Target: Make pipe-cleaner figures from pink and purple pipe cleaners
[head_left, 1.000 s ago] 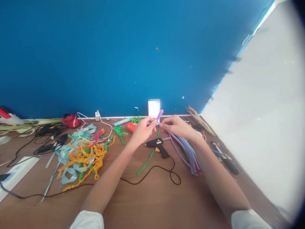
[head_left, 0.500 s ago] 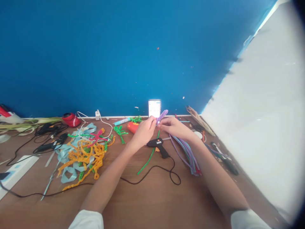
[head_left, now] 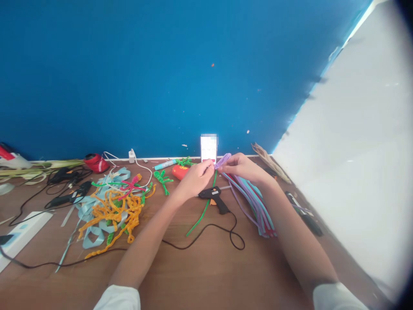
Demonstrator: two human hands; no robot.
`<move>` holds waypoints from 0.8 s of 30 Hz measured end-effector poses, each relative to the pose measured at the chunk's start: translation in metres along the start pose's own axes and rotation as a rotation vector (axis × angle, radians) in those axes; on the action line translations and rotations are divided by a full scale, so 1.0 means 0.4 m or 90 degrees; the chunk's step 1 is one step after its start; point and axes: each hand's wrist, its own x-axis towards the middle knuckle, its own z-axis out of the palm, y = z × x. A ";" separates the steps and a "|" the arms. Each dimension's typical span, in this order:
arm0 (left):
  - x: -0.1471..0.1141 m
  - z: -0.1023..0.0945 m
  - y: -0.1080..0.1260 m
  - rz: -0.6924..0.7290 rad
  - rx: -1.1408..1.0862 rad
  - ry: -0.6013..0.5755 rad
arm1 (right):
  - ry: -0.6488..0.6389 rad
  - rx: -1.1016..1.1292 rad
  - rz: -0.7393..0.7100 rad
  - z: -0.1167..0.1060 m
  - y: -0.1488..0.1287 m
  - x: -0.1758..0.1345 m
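Observation:
A small looped purple pipe cleaner [head_left: 223,160] is pinched between both hands in front of the phone. My left hand [head_left: 195,178] grips its left end with thumb and fingers closed. From the right, my right hand [head_left: 242,168] pinches the same piece. Below the fingers a green pipe cleaner [head_left: 203,214] runs down across the table; whether its top end joins the purple piece is hidden. A black hot glue gun [head_left: 215,196] lies beneath the hands. Under my right forearm rests a bundle of purple, blue and red pipe cleaners [head_left: 253,200].
A lit phone [head_left: 208,148] leans on the blue wall. To the left lies a tangle of orange pipe cleaners [head_left: 119,211] with blue ribbon [head_left: 95,237], beside a white power strip [head_left: 24,239]. A utility knife [head_left: 305,215] is at right. The glue gun's cord [head_left: 206,226] crosses the table.
The purple piece has tilted from nearly upright to leaning right, and my right hand has shifted slightly right and up along it. My left hand has moved slightly right.

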 end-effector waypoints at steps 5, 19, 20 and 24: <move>-0.007 -0.017 -0.001 0.038 0.045 -0.100 | -0.012 0.018 -0.004 -0.017 0.003 0.001; -0.005 0.007 -0.016 -0.010 0.424 -0.095 | -0.040 -0.083 -0.034 0.005 -0.018 -0.003; -0.002 0.010 -0.024 -0.025 0.396 -0.079 | -0.033 -0.119 -0.040 0.010 -0.029 -0.008; 0.015 0.014 -0.058 -0.041 0.199 -0.009 | -0.031 -0.227 -0.035 0.028 -0.064 -0.024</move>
